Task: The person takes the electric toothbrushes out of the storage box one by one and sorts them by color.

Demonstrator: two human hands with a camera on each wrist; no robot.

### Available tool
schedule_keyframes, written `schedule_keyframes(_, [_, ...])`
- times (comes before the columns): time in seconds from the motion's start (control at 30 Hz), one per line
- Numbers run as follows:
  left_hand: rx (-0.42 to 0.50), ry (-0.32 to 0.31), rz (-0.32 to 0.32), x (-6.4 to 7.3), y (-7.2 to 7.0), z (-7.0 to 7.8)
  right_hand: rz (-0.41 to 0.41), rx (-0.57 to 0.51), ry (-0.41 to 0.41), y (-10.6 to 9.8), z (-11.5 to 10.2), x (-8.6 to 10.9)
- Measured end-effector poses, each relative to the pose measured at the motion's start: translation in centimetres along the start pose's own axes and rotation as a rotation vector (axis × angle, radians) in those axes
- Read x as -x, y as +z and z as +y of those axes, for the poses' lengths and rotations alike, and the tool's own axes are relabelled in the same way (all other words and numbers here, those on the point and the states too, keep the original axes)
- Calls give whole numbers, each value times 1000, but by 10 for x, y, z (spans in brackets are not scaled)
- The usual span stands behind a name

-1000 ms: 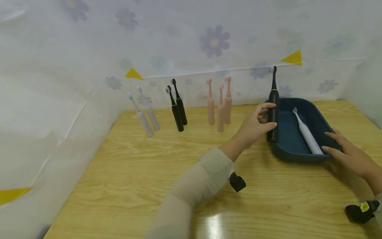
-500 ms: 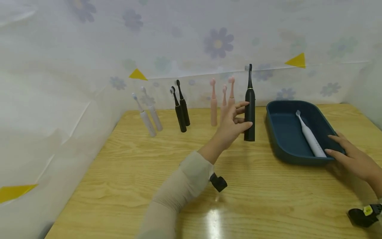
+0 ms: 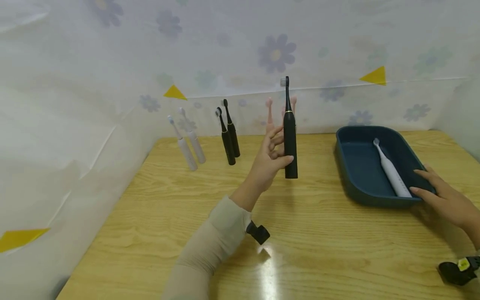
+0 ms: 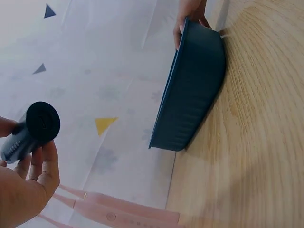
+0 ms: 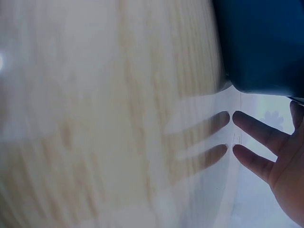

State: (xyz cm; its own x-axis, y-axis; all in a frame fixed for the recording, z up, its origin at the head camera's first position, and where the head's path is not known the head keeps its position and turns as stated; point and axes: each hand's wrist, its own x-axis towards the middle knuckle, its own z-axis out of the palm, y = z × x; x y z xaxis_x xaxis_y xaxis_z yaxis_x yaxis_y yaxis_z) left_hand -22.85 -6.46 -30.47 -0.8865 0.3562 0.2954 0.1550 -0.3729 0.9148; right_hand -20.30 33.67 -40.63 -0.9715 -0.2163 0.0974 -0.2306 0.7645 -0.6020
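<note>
My left hand (image 3: pixel 264 164) holds a black electric toothbrush (image 3: pixel 290 141) upright between thumb and fingers, its base raised over the table. In the left wrist view the toothbrush's round base (image 4: pixel 43 122) faces the camera. Behind it stand several pink electric toothbrushes (image 3: pixel 269 118), partly hidden by the hand and the black one. At the right, my right hand (image 3: pixel 446 200) rests on the near right rim of a dark blue bin (image 3: pixel 350 181). In the right wrist view, two of its fingers (image 5: pixel 259 130) are straight and spread beside the bin. A white electric toothbrush (image 3: pixel 391 173) lies inside the bin.
Two white electric toothbrushes (image 3: pixel 187 154) stand tilted at the left of the wooden table (image 3: pixel 168 225). Two more black toothbrushes (image 3: pixel 228 146) stand to their right. A flower-patterned white sheet (image 3: pixel 225 50) rises behind the table.
My left hand has carried the black toothbrush leftward from over the bin's left edge to in front of the pink ones. The right hand stays at the bin's rim.
</note>
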Motion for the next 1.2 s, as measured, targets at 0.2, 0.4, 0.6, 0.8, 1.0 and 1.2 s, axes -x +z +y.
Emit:
schedule_keyframes(0.2, [-29, -44, 48, 7, -12, -3, -3, 11, 13, -1, 2, -1])
schedule_keyframes(0.4, [-106, -111, 122, 14, -27, -6, 10, 34, 26, 1, 3, -2])
schedule_keyframes(0.6, [-174, -145, 143, 19, -43, -11, 9, 36, 30, 1, -5, -1])
schedule_keyframes(0.8, [-312, -161, 169, 24, -58, -15, 10, 28, 16, 0, -3, -2])
schedule_keyframes(1.0, [-412, -157, 252, 22, -76, -21, 18, 23, 11, 1, -4, -3])
schedule_keyframes(1.2, [-535, -202, 344, 18, -95, -28, 22, 22, 22, 2, -6, -3])
